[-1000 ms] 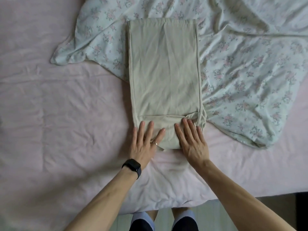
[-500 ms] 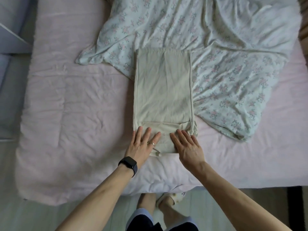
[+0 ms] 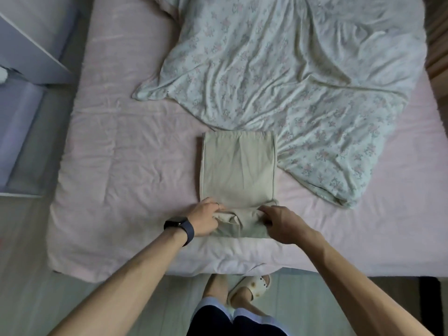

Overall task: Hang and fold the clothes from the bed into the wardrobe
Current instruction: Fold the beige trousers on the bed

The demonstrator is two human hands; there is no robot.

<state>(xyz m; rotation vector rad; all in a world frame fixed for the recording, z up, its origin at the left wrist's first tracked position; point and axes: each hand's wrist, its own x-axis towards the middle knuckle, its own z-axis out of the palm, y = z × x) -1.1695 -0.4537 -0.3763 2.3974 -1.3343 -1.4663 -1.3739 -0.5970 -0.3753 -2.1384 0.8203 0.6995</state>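
Note:
A beige garment (image 3: 238, 167), folded into a long rectangle, lies on the pink bed (image 3: 126, 146) near its front edge. My left hand (image 3: 204, 219), with a black watch on the wrist, grips the garment's near end from the left. My right hand (image 3: 282, 223) grips the same end from the right, fingers curled into the cloth. Between the hands the near end is bunched and lifted a little. The garment's far end touches a floral cover (image 3: 286, 76).
The floral cover spreads over the bed's far right half. A white cabinet or wardrobe panel (image 3: 26, 40) stands left of the bed. My feet, one in a cream slipper (image 3: 249, 286), stand on the pale floor at the bed's front edge.
Both hands went from lying flat on the garment's near end to gripping and bunching it. The camera has pulled back, so more of the bed and floor shows.

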